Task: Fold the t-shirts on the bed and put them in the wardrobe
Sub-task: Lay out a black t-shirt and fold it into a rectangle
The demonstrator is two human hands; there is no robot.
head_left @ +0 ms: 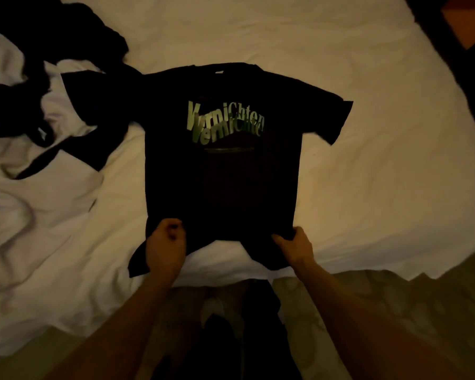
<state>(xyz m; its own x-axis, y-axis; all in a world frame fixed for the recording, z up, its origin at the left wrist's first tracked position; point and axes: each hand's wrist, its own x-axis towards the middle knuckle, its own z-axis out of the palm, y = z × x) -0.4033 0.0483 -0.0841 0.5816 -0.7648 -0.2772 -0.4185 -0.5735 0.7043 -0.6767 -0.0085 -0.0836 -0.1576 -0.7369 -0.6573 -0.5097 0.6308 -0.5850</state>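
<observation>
A black t-shirt (225, 174) of soft cotton-like cloth lies spread front-up on the white sheet of the bed (368, 174), collar away from the person, one short sleeve out to each side. Across its chest runs pale green lettering, doubled and warped by a crease, that reads roughly "Vernichten"; a thin pale line sits below it. The left hand (165, 249) grips the hem at the shirt's lower left corner, fingers (173, 224) curled round a bunched bit of cloth. The right hand (295, 246) holds the lower right corner, thumb and fingers pinching the fabric, which hangs slightly over the bed's near edge. To the left lies a crumpled heap of clothes (30, 86), black pieces tangled over rumpled white ones. Patterned floor (395, 311) shows below the bed
</observation>
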